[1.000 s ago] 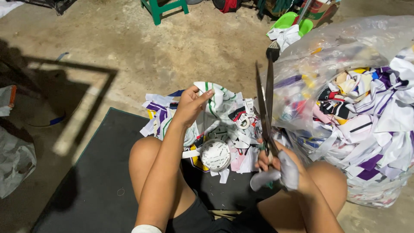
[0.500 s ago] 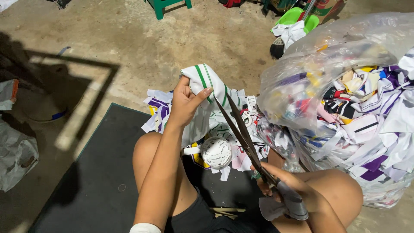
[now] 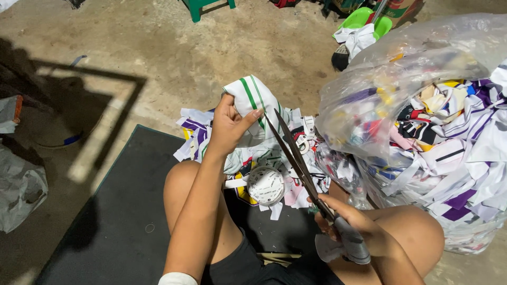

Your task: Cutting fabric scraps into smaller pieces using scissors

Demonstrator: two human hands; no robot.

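Scissors (image 3: 296, 158) as landmark: long dark blades parted in a narrow V, tips up and away from the body, handles down near the right knee. Right hand (image 3: 346, 227) closed around the wrapped grey handles. Left hand (image 3: 227, 126) just left of the blade tips, fingers and thumb pinched shut on a white cloth piece with green stripes (image 3: 253, 97), held raised off the floor. Cloth edge touching or just beside the upper blade tip; whether already between the blades cannot be told.

Directly behind and below the blades, a heap of cloth scraps (image 3: 253, 158) in white, purple, yellow and pink, spread on the concrete floor (image 3: 158, 53) between the knees. Round white tape roll (image 3: 265, 186) lying on the heap, just left of the blade middle. Right of the scissors, a large clear plastic bag (image 3: 412, 95) stuffed with more scraps, its wall near the blades and crowding that side. Left of the scissors and under the legs, a dark mat (image 3: 121, 221), its far edge running diagonally toward the heap. Bare concrete beyond the blade tips, up to a green stool (image 3: 203, 6) and a green dustpan (image 3: 364, 18) at the far edge. Grey bag (image 3: 18, 190) far left, well apart.
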